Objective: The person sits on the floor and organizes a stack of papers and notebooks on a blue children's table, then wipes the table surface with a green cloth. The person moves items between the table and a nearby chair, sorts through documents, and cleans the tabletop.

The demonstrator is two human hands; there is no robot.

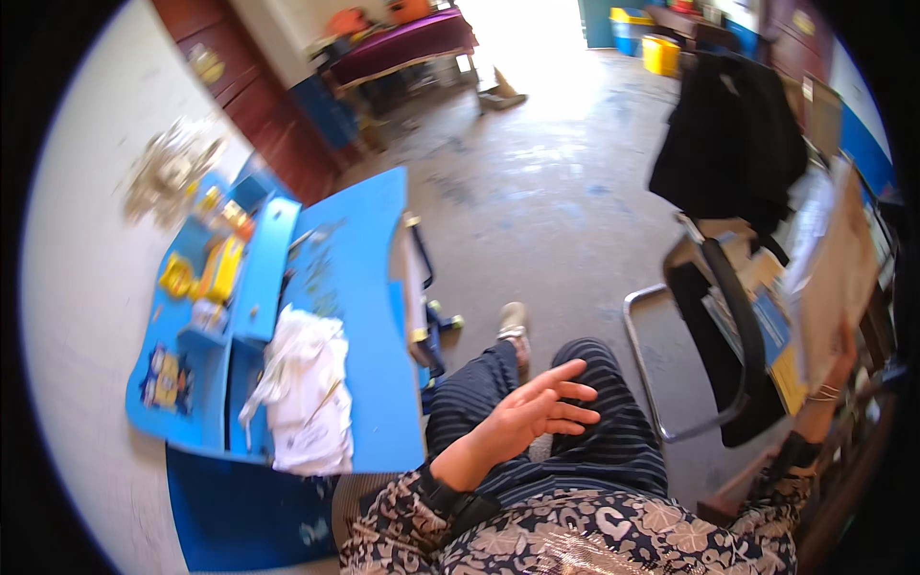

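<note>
My left hand (543,408) is held in front of my striped trousers (611,402), palm partly turned up, fingers apart and nothing in it. Out to the right, my right hand (842,359) is at a large brown paper or cardboard sheet (837,273); its fingers are blurred, so the grip cannot be made out. Beside that sheet lie white papers and a blue and yellow booklet (773,327). To my left is a blue desk (374,287) bearing a white plastic bag (305,334) and a stack of white papers (313,431).
A yellow box (223,269) is on the desk's shelf. At the right are a metal-framed chair (647,359) and a black garment (729,144). Farther off stand a table with a purple cloth (402,47) and a yellow bin (660,56). Concrete floor (546,194) shows between.
</note>
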